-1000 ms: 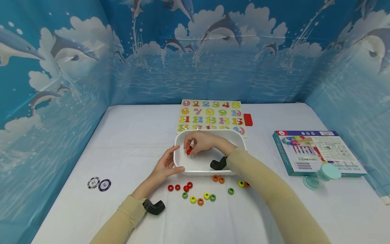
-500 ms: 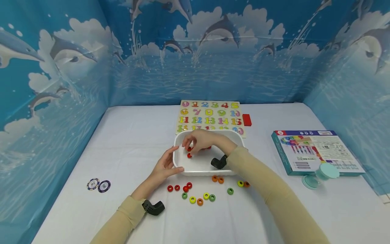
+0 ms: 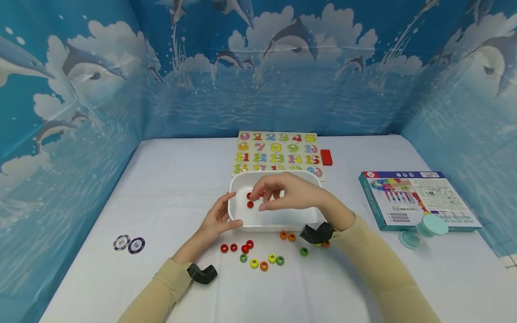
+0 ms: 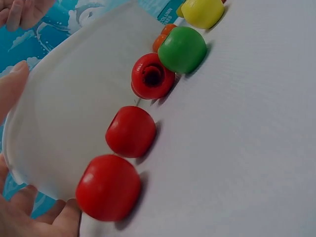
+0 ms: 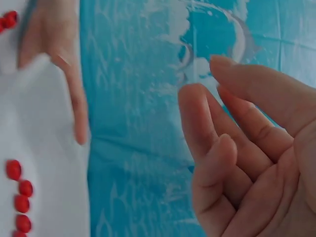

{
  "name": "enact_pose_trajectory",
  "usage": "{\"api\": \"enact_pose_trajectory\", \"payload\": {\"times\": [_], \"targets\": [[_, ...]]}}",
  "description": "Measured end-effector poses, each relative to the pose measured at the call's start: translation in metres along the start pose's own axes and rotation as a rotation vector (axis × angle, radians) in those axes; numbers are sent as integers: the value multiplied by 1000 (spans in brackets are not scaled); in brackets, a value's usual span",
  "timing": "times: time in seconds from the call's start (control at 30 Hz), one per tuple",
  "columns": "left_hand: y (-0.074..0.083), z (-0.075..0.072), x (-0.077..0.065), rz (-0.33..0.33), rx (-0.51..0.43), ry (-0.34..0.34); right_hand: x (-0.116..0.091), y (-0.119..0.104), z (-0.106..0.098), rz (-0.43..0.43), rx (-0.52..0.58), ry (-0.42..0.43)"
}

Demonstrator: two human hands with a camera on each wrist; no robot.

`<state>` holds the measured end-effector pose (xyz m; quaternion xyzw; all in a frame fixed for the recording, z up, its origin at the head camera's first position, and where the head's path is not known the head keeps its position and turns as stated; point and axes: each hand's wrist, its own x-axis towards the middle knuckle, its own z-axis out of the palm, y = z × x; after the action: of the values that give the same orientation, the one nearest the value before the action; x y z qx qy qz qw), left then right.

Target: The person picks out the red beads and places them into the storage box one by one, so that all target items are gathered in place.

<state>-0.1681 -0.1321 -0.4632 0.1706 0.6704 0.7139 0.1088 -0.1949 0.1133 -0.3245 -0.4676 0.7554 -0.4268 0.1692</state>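
My left hand (image 3: 216, 220) holds the left end of a white plastic tray (image 3: 266, 228), fingers along its side and thumb at the front corner. Above the tray hovers my right hand (image 3: 291, 193), its fingers bent and thumb apart, with nothing between them in the right wrist view. Several red beads (image 3: 250, 204) lie inside the tray, forming a row in the right wrist view; my right hand partly covers them in the head view. In front of the tray, loose red beads (image 3: 224, 248) lie on the cloth, near my left hand in the left wrist view.
Green beads (image 3: 304, 251), yellow beads (image 3: 254, 263) and orange beads (image 3: 283, 235) are scattered before the tray. Behind it lies a number puzzle board (image 3: 276, 148) beside a red block (image 3: 326, 157). A flat box (image 3: 420, 202) and mint-coloured stand (image 3: 432, 225) are right; two poker chips (image 3: 136, 245) lie left.
My right hand has let go of a red bead inside the tray, then lifted and drawn back to the right, uncovering red beads. My left hand stays on the tray.
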Motion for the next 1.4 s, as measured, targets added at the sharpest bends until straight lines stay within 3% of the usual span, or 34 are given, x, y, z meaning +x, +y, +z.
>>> {"api": "enact_pose_trajectory", "payload": {"times": [0.2, 0.4, 0.47, 0.67, 1.03, 1.2, 1.4], "targets": [[-2, 0, 1, 21, -16, -14, -21, 3, 40, 76, -43, -25], [1, -1, 1, 46, -35, -35, -32, 22, 80, 145, 14, -85], [1, -1, 1, 48, -32, -38, -33, 29, 91, 148, -12, -67], [-1, -1, 0, 44, -33, -35, -30, 47, 116, 163, -229, 66], [1, 0, -1, 38, 5, -18, -30, 55, 126, 175, -317, 167], [10, 3, -3, 28, 8, -26, -31, 46, 125, 174, -372, 157], [14, 5, -4, 35, -14, -21, -29, 22, 103, 118, -301, 95]]}}
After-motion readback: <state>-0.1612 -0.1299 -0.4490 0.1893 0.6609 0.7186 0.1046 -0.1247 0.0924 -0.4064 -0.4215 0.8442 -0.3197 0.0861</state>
